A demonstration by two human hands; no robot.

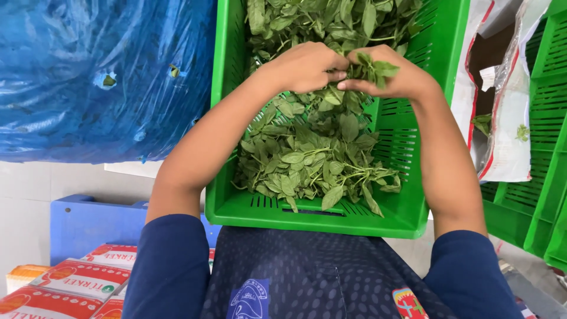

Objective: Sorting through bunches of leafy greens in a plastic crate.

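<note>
Left hand (304, 65) and right hand (393, 74), fingers pinched on one leafy sprig (372, 70) above green crate (331, 215); hard tugging likely tears leaves.

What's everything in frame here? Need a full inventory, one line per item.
Crate: 1, bright green slotted plastic, centre, in front of the person.
Leafy stems: a loose pile, green, filling the crate.
Plastic sheet: 1, blue, crinkled with small holes, upper left.
More crates: at least 1, green, right edge; exact count unclear.
Sack: 1, white with red trim, open, between the crates on the right.
Blue plastic item: 1, lower left, kind unclear.
Cartons: several, red and white, bottom left corner.
Left hand: over the pile, fingers pinching at a sprig.
Right hand: holds a small bunch of leaves.
Sleeves: 2, dark blue.
</note>
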